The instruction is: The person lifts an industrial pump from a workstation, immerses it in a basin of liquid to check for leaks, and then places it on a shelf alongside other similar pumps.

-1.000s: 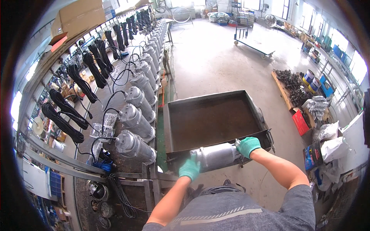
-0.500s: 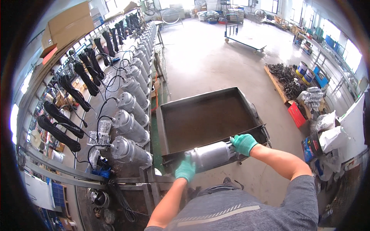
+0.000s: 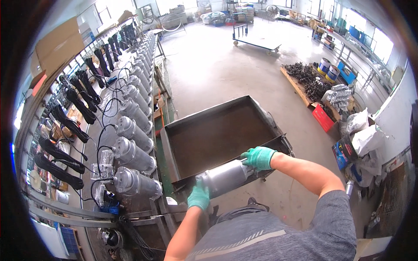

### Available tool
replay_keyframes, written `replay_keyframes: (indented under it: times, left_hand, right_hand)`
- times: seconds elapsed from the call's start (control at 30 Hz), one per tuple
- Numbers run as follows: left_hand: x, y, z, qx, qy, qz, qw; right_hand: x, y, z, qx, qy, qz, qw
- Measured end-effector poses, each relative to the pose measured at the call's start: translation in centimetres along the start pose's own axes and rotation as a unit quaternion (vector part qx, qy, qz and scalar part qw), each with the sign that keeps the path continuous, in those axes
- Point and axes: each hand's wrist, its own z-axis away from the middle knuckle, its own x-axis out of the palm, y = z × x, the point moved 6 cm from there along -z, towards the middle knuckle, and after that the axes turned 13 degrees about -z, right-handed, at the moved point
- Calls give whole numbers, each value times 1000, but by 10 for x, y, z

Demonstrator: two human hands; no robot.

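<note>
A silver metal motor cylinder (image 3: 225, 177) lies nearly level across the near edge of a dark rectangular metal tank (image 3: 171, 153), its right end a little farther from me. My left hand (image 3: 199, 197), in a green glove, grips the cylinder's left end. At the other end, my green-gloved right hand (image 3: 258, 158) is closed on the narrow shaft part. Brown liquid or a brown bottom shows inside the tank; which one, I cannot tell. Whether the cylinder rests on the tank's edge or is held just above it is hidden.
On the left, a long bench carries a row of similar silver motors (image 3: 137, 182) with black cables. Coiled cables (image 3: 58, 170) hang along its rack. To the right are a pallet of dark metal parts (image 3: 305, 82), tins, a red box (image 3: 323, 117) and white bags. A flat trolley (image 3: 257, 43) stands farther off.
The view has swung, so the surroundings sit farther left in the picture. Both hands keep hold of the motor cylinder, which tilts slightly more, its right end higher in the picture.
</note>
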Motion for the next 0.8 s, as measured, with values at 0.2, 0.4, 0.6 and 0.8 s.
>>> replay_keyframes:
  times: [0.2,0.4,0.6,0.8]
  left_hand:
    - [3,-3,4,1,7,20,1000]
    - [0,0,4,2,14,17,1000]
    - [6,-2,-3,-6,23,20,1000]
    - [11,-9,-5,2,28,17,999]
  right_hand:
    - [15,6,5,-35,-78,72,994]
    - [11,4,9,22,-2,48,999]
    - [47,15,-2,310,70,-148,936]
    - [37,18,7,135,25,-160,977]
